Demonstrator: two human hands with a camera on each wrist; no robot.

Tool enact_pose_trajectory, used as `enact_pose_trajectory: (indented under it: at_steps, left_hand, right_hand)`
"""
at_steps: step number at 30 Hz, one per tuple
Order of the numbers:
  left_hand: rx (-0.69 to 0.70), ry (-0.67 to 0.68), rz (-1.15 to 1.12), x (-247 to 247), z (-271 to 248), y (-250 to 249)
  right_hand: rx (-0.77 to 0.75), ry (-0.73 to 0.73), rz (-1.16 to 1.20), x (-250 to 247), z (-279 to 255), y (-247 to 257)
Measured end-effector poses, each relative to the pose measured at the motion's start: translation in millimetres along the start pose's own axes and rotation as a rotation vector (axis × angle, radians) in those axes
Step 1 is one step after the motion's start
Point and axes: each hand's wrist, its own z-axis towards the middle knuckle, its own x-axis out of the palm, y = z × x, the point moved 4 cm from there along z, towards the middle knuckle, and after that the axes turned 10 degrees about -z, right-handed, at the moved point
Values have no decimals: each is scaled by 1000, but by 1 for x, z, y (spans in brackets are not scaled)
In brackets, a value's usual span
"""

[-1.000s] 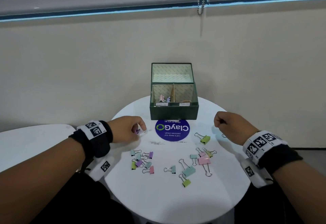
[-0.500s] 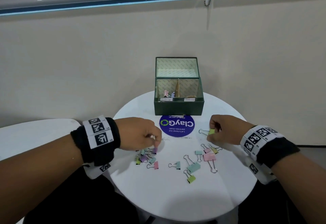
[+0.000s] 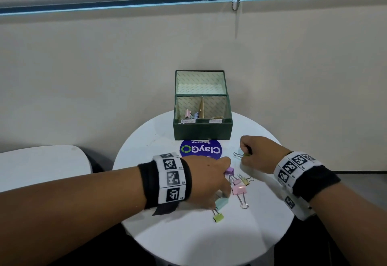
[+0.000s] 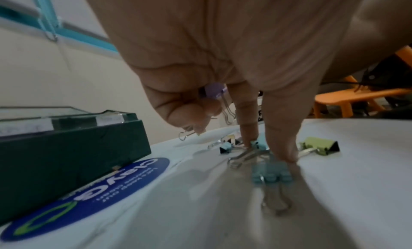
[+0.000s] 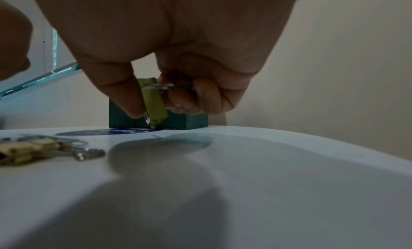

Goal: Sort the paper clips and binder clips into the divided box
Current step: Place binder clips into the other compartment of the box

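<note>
Two hands work the round white bench (image 3: 188,240): right hand (image 3: 258,153) fingers pinching a light, stiff green metal binder clip (image 5: 153,101) by its body, left hand (image 3: 206,178) fingers pinching a lilac binder clip (image 4: 212,91), at six o'clock from the dark green divided box (image 3: 202,130).

Your left hand (image 3: 206,178) reaches forward with the palm down; the curled outer fingers (image 4: 189,111) hold a purple binder clip (image 4: 214,91), and two fingers extend down to the surface. Your right hand (image 3: 258,153) is fisted (knuckles up), thumb and forefinger pinching a green binder clip (image 5: 153,101).
</note>
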Motion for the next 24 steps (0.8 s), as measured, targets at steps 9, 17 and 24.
enact_pose_trajectory:
  at_steps: [9, 17, 24]
  left_hand:
    - [-227, -215, -212, -61, -9, 90]
    - [-435, -384, -266, -91, 2, 170]
    - [-380, -413, -307, -84, 4, 182]
  right_hand:
    - [-76, -253, 179, -19, -8, 6]
    - [-131, -366, 325, -67, 33, 58]
    - [98, -357, 474, -70, 105, 108]
